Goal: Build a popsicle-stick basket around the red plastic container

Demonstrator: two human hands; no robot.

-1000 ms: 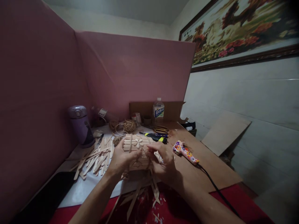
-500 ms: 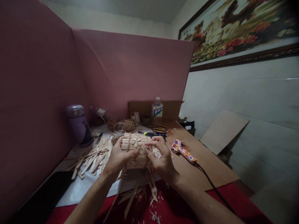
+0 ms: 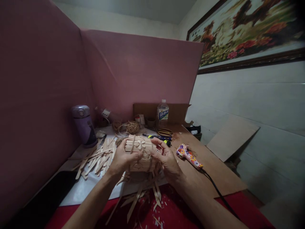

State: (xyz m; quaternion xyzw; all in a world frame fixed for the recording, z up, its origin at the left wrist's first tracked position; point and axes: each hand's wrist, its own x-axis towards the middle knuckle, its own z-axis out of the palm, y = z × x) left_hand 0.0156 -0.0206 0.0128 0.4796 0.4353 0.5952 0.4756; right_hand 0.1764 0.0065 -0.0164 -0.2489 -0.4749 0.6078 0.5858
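Observation:
Between both hands is a rounded craft piece made of wooden popsicle sticks (image 3: 140,156), lying on its side with twine bands around it and a flower of pale wooden petals on its upper face. My left hand (image 3: 124,159) grips its left end, thumb across the front. My right hand (image 3: 164,156) is closed around the right end, thumb in front and fingers over the top. The undersides of the fingers are hidden. Loose popsicle sticks (image 3: 100,159) lie to the left, and cut stick pieces (image 3: 135,200) lie below the craft piece.
A flower-patterned hot glue gun (image 3: 189,156) with a black cord rests on cardboard at the right. Behind are scissors (image 3: 164,132), a ball of twine (image 3: 132,127) and a plastic bottle (image 3: 163,114). A purple flask (image 3: 84,127) stands at the left, near a pink partition (image 3: 143,70).
My right fingers, pinched together at the front of the craft piece before, have moved to wrap around its right end. The view has shifted slightly.

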